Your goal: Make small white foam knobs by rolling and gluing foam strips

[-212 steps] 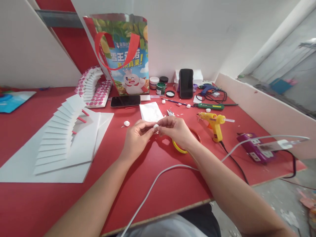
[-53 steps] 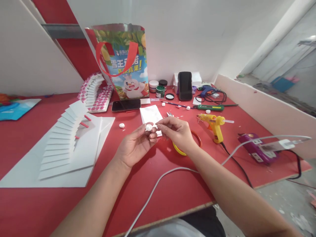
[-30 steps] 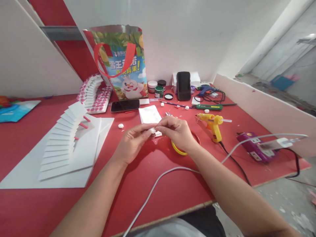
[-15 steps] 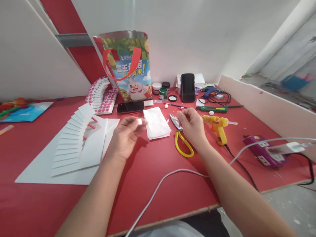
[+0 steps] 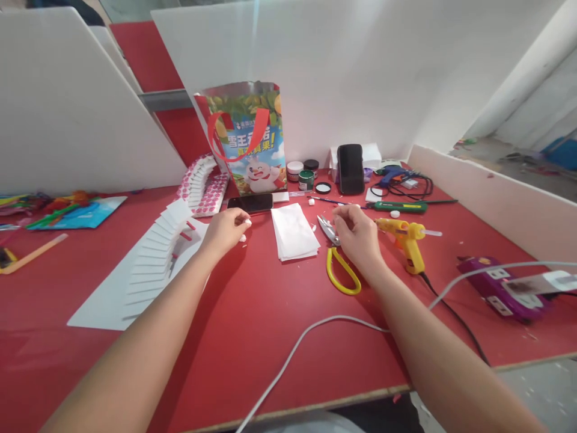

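Note:
My left hand [image 5: 225, 231] is closed in a pinch near the front of a dark phone [image 5: 252, 203], a small white piece [image 5: 247, 222] at its fingertips. Just below the fingers a second small white bit [image 5: 243, 238] shows near the table top. My right hand [image 5: 358, 234] hovers beside the scissors [image 5: 343, 272] with yellow handles, thumb and fingers pressed together; what they hold, if anything, is too small to make out. Between the hands lies a stack of white paper sheets [image 5: 295, 233]. To the left, a curved fan of white strips [image 5: 151, 258] stands on a white board [image 5: 97, 304].
A yellow glue gun [image 5: 408, 240] lies right of my right hand. Beyond it are a purple power strip [image 5: 500, 288] and a white cable [image 5: 315, 325] crossing the front. Paint jars [image 5: 306, 179], a printed bag [image 5: 256, 144] and a green-handled tool [image 5: 401, 207] lie farther back.
My left hand has moved away from the paper stack, leftward toward the phone, and turned back-up. My right hand stays by the scissors, pinched. The view has shifted slightly left.

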